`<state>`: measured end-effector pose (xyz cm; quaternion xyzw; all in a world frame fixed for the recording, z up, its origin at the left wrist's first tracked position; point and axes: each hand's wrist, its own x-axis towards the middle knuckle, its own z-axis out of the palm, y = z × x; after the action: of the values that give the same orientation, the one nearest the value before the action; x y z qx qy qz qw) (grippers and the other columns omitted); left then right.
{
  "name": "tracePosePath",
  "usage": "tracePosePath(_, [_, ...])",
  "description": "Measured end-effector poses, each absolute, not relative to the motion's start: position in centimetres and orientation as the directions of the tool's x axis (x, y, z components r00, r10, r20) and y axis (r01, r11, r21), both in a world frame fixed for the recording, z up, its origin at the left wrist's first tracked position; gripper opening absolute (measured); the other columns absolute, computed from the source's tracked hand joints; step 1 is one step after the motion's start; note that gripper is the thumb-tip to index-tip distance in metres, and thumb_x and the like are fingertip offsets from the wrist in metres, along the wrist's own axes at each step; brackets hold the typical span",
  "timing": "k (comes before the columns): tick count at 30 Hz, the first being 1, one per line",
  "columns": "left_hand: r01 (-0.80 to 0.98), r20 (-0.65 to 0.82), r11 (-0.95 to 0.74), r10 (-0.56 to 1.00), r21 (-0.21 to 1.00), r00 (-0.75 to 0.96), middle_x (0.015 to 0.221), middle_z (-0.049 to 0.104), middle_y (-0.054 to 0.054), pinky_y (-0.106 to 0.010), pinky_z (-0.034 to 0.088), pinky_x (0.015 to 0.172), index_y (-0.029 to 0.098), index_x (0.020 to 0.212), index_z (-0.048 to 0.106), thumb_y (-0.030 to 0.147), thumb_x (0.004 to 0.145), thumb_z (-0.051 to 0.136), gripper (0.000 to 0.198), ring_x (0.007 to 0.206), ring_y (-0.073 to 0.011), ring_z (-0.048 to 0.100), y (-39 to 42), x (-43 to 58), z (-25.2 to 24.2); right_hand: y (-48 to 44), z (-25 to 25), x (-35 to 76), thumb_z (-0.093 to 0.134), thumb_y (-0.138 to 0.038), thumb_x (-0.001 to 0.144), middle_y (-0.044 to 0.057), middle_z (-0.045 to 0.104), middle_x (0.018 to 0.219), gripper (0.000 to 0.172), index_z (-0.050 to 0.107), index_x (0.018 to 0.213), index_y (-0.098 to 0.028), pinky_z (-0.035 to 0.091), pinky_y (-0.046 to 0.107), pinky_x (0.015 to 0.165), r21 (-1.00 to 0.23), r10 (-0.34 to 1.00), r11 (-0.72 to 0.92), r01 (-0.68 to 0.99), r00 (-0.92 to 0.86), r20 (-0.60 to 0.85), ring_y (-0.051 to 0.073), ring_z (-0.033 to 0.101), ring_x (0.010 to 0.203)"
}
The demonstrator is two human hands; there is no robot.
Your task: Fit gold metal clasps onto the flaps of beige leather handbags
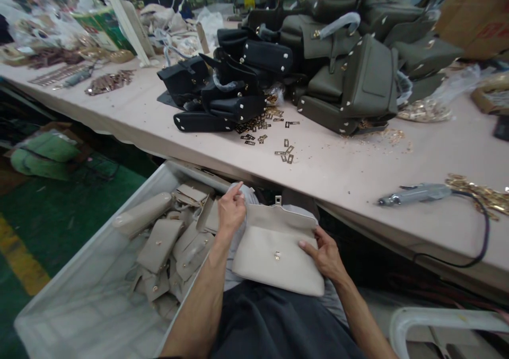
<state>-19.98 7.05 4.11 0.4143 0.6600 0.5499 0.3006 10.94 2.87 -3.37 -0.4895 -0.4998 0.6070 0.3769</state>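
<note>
A cream leather handbag (280,266) lies on my lap with its flap raised. A small metal clasp piece stands at the flap's top edge, and a gold turn lock (277,255) sits on the front. My right hand (328,254) grips the bag's right side, thumb on the front and fingers at the flap's edge. Beside the flap's left corner is my left hand (231,210), index finger stretched out and the other fingers partly curled. Nothing shows in it; whether it touches the flap is unclear.
At my left, a white bin (91,242) holds several cream bags (161,245). Black bags (222,91), olive bags (358,83) and loose metal plates (287,151) cover parts of the table (222,155). An electric screwdriver (415,193) with its cable lies right, near gold fittings (483,194).
</note>
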Motion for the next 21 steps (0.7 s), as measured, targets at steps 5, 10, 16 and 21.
tracePosePath(5, [-0.256,-0.376,0.325,0.908,0.91,-0.184,0.071,0.074,-0.012,-0.022,0.051,0.04,0.004,0.125,0.066,0.049,0.095,0.06,0.054,0.048,-0.0187,0.067,7.7,-14.9,4.2,2.6,-3.2,11.1,0.083,-0.045,0.081,0.01,0.064,0.133,0.061,0.06,0.133,-0.023,0.049,0.04,0.106,-0.984,0.944,-0.176,0.021,-0.28,-0.174,0.029,0.061,0.122])
tracePosePath(10, [-0.428,-0.504,0.433,0.862,0.793,-0.06,0.073,0.074,-0.019,-0.025,0.055,0.045,0.003,0.091,0.073,0.058,0.081,0.077,0.056,0.055,-0.023,0.071,8.0,-11.5,4.7,2.5,-2.2,10.8,0.082,-0.047,0.081,0.01,0.064,0.133,0.06,0.062,0.132,-0.022,0.047,0.043,0.108,-0.986,0.949,-0.158,0.048,-0.267,-0.165,0.031,0.059,0.124])
tracePosePath(16, [-0.391,-0.504,0.444,0.861,0.807,-0.063,0.083,0.078,-0.014,-0.028,0.063,0.059,0.01,0.088,0.081,0.033,0.047,0.097,0.05,0.067,-0.0241,0.073,5.4,-11.7,2.2,2.0,1.0,13.2,0.081,-0.039,0.078,0.002,0.071,0.093,0.047,0.07,0.121,-0.023,0.053,0.028,0.067,-0.968,0.931,-0.138,0.209,-0.307,-0.198,0.018,0.065,0.075])
tracePosePath(21, [-0.32,-0.547,0.507,0.836,0.8,-0.042,0.082,0.079,-0.009,-0.041,0.066,0.059,0.025,0.074,0.083,0.04,0.038,0.096,0.041,0.07,-0.0349,0.075,5.4,-12.1,-2.2,4.4,4.0,22.2,0.076,-0.037,0.083,0.002,0.07,0.083,0.044,0.069,0.123,-0.02,0.052,0.027,0.06,-0.958,0.998,-0.053,0.28,0.044,-0.042,0.016,0.065,0.062])
